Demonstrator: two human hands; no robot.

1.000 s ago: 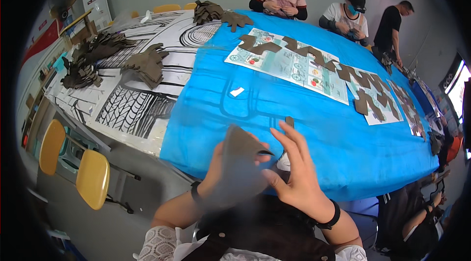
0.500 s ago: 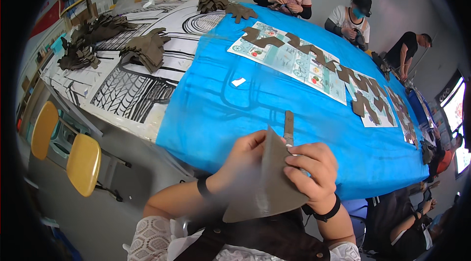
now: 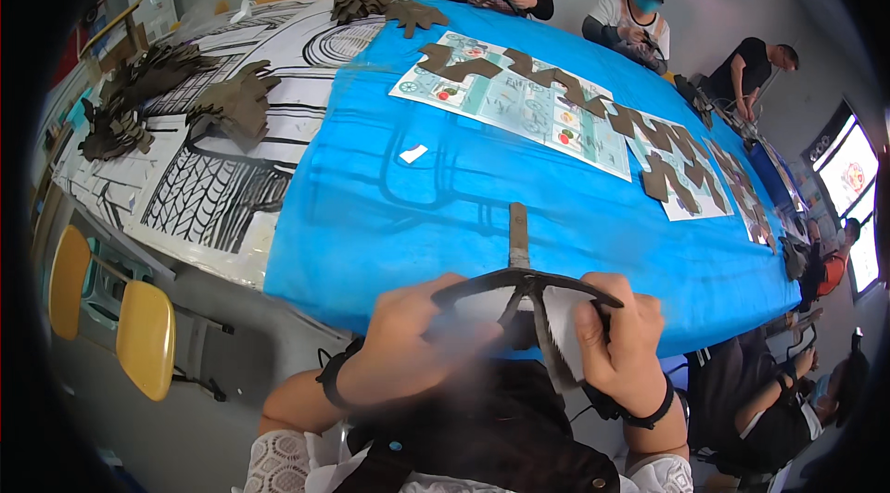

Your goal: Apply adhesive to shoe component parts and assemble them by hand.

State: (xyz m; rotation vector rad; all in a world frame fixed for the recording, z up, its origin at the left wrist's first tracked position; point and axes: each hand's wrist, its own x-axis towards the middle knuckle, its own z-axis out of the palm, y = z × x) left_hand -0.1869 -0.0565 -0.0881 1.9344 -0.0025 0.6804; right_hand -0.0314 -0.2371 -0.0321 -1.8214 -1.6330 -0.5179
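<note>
My left hand [image 3: 403, 331] and my right hand [image 3: 626, 335] hold a dark brown sheet piece [image 3: 528, 285] between them, just in front of my body. Its dark edge curves toward me, and pale grey faces show beneath, parted by a dark central ridge or seam. What kind of article it is I cannot make out. My right thumb lies against the pale face, the fingers behind the edge. My left fingers close on the opposite edge, partly blurred. Just beyond the piece, a narrow brown strip [image 3: 518, 232] lies on the blue table cover [image 3: 371, 243].
Brown cut pieces [image 3: 459, 62] lie on printed sheets [image 3: 603, 148]. More stacks [image 3: 236, 104] rest on the black-and-white patterned cover [image 3: 306, 94] at left. A white scrap [image 3: 413, 154] sits mid-table. Yellow chairs [image 3: 146, 340] stand at lower left. Several people work around the table.
The brown piece has turned from a flat, upright triangular face to an edge-on view with its pale faces showing. My hands have moved apart to its two sides. The whole view has shifted slightly.
</note>
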